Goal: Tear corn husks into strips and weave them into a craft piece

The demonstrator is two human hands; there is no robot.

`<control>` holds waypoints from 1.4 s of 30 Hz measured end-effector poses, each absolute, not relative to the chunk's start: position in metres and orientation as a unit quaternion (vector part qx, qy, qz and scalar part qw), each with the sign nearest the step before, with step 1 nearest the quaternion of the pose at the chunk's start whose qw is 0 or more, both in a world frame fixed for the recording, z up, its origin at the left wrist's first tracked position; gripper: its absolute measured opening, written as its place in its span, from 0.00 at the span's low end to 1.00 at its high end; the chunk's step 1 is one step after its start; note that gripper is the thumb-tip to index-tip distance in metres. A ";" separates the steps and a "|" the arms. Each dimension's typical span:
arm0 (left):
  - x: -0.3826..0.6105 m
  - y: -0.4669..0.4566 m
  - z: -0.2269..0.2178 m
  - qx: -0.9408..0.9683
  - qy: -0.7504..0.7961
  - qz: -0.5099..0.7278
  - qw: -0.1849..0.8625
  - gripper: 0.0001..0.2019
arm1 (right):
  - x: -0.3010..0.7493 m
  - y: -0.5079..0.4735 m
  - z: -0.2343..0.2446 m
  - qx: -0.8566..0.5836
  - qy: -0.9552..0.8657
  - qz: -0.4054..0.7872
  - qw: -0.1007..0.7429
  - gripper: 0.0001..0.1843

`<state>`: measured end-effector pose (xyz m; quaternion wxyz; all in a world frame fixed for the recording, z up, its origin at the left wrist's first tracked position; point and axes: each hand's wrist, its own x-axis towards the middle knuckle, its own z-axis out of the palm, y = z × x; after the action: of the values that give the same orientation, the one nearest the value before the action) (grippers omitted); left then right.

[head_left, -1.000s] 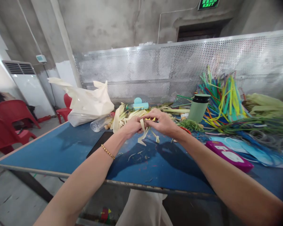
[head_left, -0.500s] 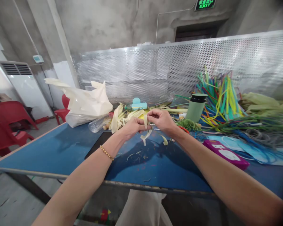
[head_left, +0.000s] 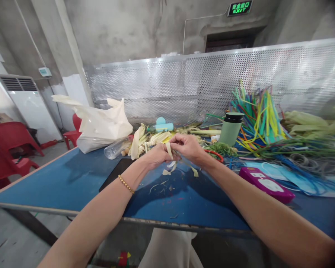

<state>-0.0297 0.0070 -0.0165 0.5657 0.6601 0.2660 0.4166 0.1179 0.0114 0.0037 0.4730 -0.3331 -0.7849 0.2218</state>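
Observation:
My left hand (head_left: 158, 155) and my right hand (head_left: 187, 147) meet above the middle of the blue table, fingers closed together on a pale strip of corn husk (head_left: 169, 150). The strip curves over the left fingers, and its loose ends hang below the hands. The fingertips partly hide where it is pinched. Under the hands, thin husk scraps (head_left: 163, 183) lie on the table. Just behind them is a heap of corn husks (head_left: 139, 141).
On the blue table (head_left: 69, 186) stand a white plastic bag (head_left: 103, 126), a clear bottle (head_left: 114, 149), a green tumbler (head_left: 231, 129) and a purple device (head_left: 265, 184). A black flat pad (head_left: 113, 175) lies by my left forearm. Colourful pipe cleaners (head_left: 268, 119) are bundled at the right, before a perforated metal screen (head_left: 156, 82).
Both hands have come closer together and slightly lower. The husk strip has shifted a little to the left and now bends over the left fingers.

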 end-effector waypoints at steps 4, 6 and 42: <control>-0.030 0.009 -0.018 0.663 0.261 0.406 0.572 0.10 | 0.117 0.012 0.003 -0.327 -0.787 0.237 0.467 0.04; -0.032 0.010 -0.018 0.660 0.253 0.393 0.588 0.11 | 0.117 0.013 0.003 -0.337 -0.778 0.261 0.462 0.05; -0.030 0.010 -0.020 0.607 0.283 0.398 0.627 0.09 | 0.122 0.016 0.006 -0.384 -0.789 0.206 0.433 0.09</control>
<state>-0.0299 0.0097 -0.0197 0.6271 0.6068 0.2832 0.3980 0.1221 0.0161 0.0060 0.4329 -0.3843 -0.7889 0.2062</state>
